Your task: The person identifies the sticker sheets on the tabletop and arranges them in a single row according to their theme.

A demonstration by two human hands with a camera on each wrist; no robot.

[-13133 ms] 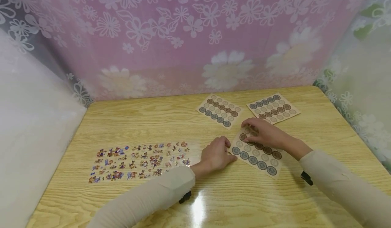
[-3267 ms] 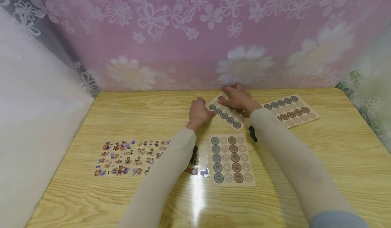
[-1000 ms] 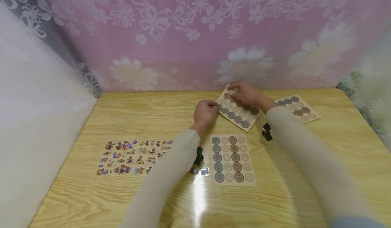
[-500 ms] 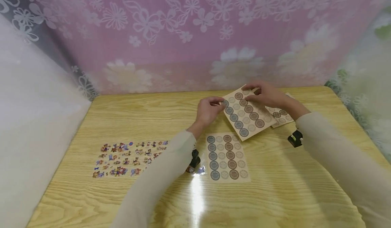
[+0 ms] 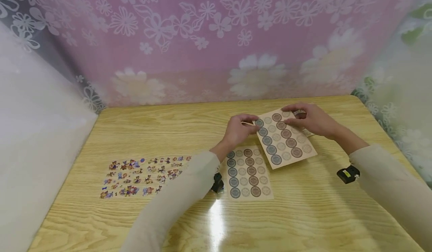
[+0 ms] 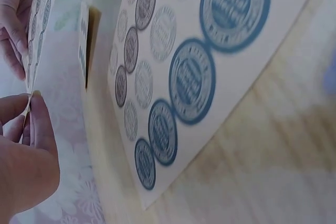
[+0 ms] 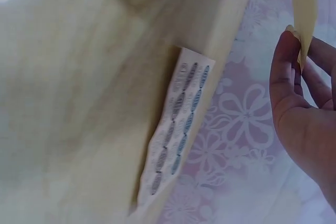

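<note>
Both hands hold up one sticker sheet (image 5: pixel 276 137) with rows of round blue, brown and pale seal stickers, tilted above the table. My left hand (image 5: pixel 237 132) pinches its upper left corner between thumb and fingers, a grip also plain in the left wrist view. At the upper right corner my right hand (image 5: pixel 314 120) pinches the sheet too. Flat on the table below lies a second sheet of round stickers (image 5: pixel 249 175), its top right part covered. A third such sheet (image 7: pixel 176 129) rests further back, seen in the right wrist view; in the head view it is mostly hidden.
A clear sheet of small cartoon dog stickers (image 5: pixel 135 177) lies at the left, partly covered by the left sleeve. The wooden table (image 5: pixel 303 222) meets a floral curtain (image 5: pixel 189 57) along its back edge. Light glares on the table's front middle.
The sticker sheet lay at the back of the table with both hands at it. Now it is lifted and brought right and nearer, over the flat sheet's corner, hands moving with it.
</note>
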